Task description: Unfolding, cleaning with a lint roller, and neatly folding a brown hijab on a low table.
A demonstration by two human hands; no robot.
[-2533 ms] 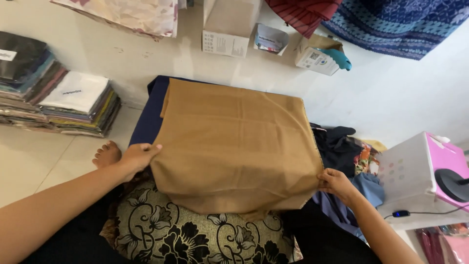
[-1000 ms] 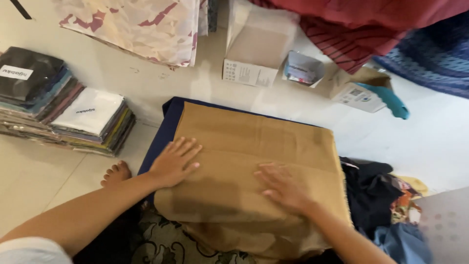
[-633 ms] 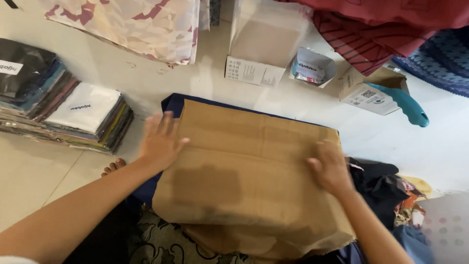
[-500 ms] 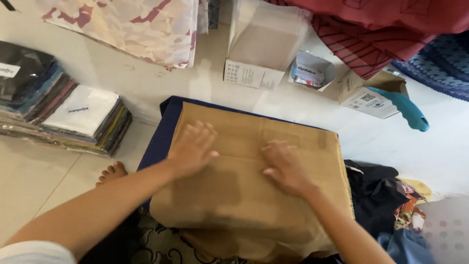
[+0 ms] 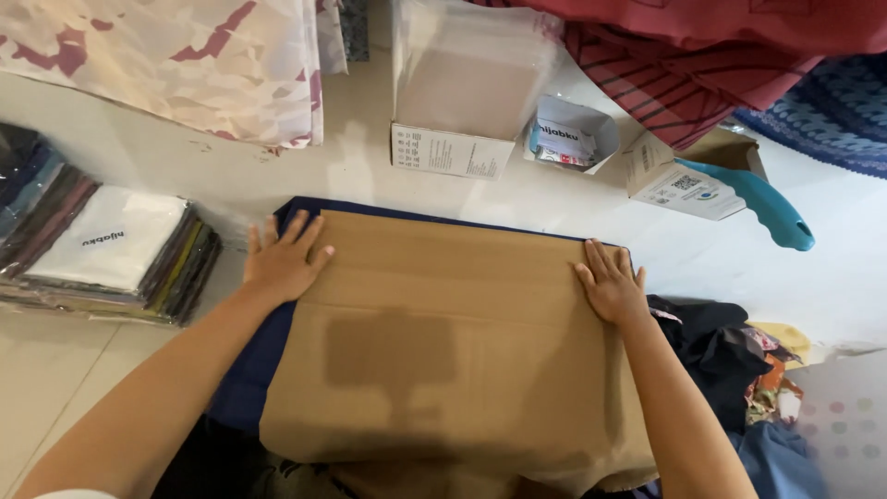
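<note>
Hands flat and open, gripping nothing: our left hand [image 5: 280, 261] at ten o'clock, right hand [image 5: 610, 287] at three, pressing tan cloth [image 5: 443, 351]. Uneven pressure could skew its fold.

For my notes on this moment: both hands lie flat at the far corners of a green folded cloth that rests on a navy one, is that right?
Not quite: the cloth is tan, not green. The head view shows the left hand and right hand flat at its far corners, with the navy cloth showing beneath it.
</note>
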